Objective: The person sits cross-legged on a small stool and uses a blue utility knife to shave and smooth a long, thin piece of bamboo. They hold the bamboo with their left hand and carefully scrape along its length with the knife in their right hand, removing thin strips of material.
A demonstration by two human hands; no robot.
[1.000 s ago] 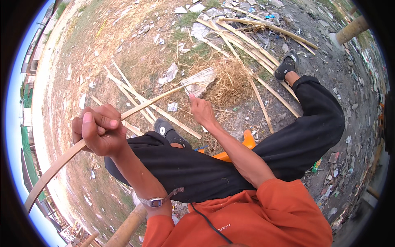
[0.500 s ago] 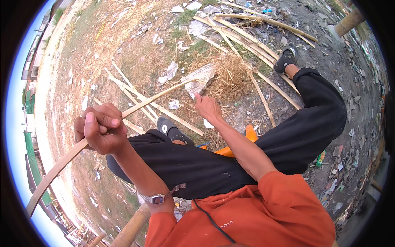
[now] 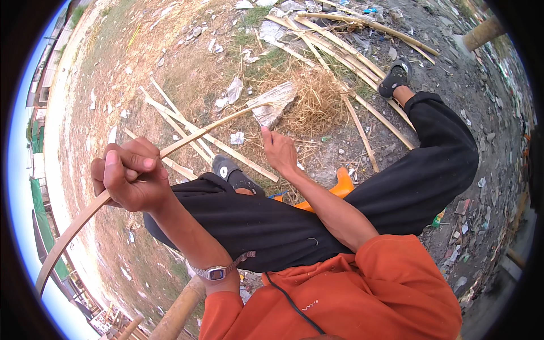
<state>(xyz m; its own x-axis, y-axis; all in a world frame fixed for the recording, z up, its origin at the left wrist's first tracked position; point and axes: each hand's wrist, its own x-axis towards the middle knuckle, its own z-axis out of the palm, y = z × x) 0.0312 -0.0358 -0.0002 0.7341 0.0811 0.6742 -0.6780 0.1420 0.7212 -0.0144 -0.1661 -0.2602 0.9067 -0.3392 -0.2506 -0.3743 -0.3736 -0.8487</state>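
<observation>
My left hand (image 3: 133, 173), with fingers wrapped round it, grips a long bamboo strip (image 3: 195, 135) that slants from the lower left toward the middle. The strip's far end lies just in front of a pale grey flat piece (image 3: 276, 103) on the ground. Close below that end is my right hand (image 3: 280, 151), its fingers curled and its thumb stretched out along the top. Whatever those fingers hold, if anything, is hidden. A heap of thin bamboo shavings (image 3: 317, 105) lies just beyond my right hand. Between my legs shows an orange curved object (image 3: 341, 184), partly covered by my arm.
Several split bamboo strips (image 3: 340, 56) lie in a pile at the far right, by my shod foot (image 3: 395, 79). More strips (image 3: 181, 120) cross near my other foot (image 3: 229, 173). Bamboo poles stand at upper right (image 3: 483, 33) and lower left (image 3: 180, 309). Litter covers the ground.
Both hands have shifted slightly to the left, and the bamboo strip has moved left with them. My grip on the strip looks the same.
</observation>
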